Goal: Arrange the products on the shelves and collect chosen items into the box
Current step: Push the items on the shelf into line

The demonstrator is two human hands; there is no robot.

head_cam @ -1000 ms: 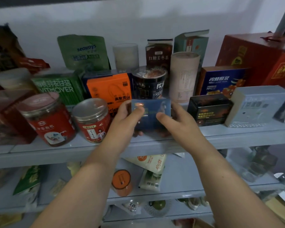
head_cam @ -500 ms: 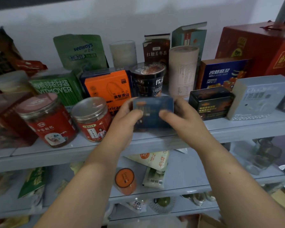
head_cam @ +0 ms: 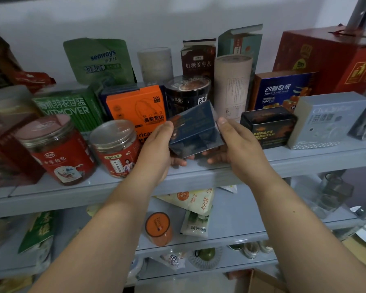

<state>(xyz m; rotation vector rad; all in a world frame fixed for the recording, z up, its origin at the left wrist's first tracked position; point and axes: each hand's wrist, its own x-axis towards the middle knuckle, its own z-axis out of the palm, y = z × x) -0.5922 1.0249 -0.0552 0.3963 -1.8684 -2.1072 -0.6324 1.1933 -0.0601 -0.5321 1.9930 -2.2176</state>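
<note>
A small dark blue box (head_cam: 193, 129) is held tilted just above the front of the upper grey shelf (head_cam: 199, 176). My left hand (head_cam: 154, 149) grips its left end, thumb on top and fingers underneath. On the opposite end my right hand (head_cam: 235, 144) grips it the same way. Behind the box stand an orange box (head_cam: 135, 108) and a black round tub (head_cam: 187, 94). A corner of a brown cardboard box (head_cam: 260, 282) shows at the bottom edge.
Two red-labelled jars (head_cam: 57, 151) (head_cam: 114, 146) stand left of my hands, a black box (head_cam: 266, 125) and a pale grey box (head_cam: 325, 121) right. Green packs, a beige tube (head_cam: 231, 83), a blue box and a large red carton fill the back. Lower shelves hold sachets and an orange can (head_cam: 157, 228).
The blue box, held flat and facing me before, has been lifted slightly and tipped so that its top face and a corner show. Both hands have kept their grip.
</note>
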